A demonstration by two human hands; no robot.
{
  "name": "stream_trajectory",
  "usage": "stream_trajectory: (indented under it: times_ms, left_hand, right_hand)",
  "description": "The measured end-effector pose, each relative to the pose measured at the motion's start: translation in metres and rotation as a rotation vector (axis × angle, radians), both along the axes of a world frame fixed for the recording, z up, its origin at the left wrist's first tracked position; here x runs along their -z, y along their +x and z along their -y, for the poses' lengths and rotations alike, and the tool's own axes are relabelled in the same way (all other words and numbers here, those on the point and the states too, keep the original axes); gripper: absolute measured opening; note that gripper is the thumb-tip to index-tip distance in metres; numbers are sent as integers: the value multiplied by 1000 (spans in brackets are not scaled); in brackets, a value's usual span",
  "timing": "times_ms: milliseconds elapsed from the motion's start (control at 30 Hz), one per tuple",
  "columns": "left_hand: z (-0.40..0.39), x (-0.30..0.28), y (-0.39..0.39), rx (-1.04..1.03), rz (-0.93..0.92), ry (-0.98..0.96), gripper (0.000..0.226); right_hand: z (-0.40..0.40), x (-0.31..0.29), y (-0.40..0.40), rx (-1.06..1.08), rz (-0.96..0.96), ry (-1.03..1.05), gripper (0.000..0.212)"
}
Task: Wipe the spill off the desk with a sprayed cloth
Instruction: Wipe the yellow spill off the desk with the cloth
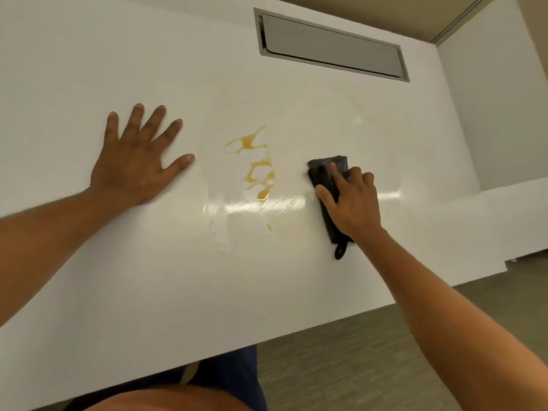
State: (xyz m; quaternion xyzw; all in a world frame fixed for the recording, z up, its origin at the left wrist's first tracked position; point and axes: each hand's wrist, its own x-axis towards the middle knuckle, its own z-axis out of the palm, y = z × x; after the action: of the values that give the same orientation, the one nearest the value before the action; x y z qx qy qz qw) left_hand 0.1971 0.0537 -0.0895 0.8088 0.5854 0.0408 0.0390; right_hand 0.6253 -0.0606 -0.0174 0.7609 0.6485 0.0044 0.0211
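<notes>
The folded cloth [327, 185] is pressed flat under the right hand [353, 200], just right of the amber spill [259, 170], which is largely unwiped. The left hand [139, 161] is spread empty on the counter [118, 277].

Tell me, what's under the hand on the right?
Under the right hand is a dark folded cloth, pressed flat on the white desk. The cloth's ends stick out past the hand. The desk beneath the cloth is covered, so any spill there can't be seen.
</notes>
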Motion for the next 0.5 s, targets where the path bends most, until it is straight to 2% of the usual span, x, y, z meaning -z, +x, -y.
stream_trajectory:
  times_ms: [100,167,500]
  left_hand:
    - [2,-2,1,0,27,-15,91]
    - [4,-5,3,-3,43,-21,92]
    - [10,-23,7,-16,30,-68,91]
  right_hand:
    - [10,12,7,-47,-210,-18,63]
    - [10,20,-1,-52,-285,-16,64]
    - [71,31,-114,-109,-333,-10,60]
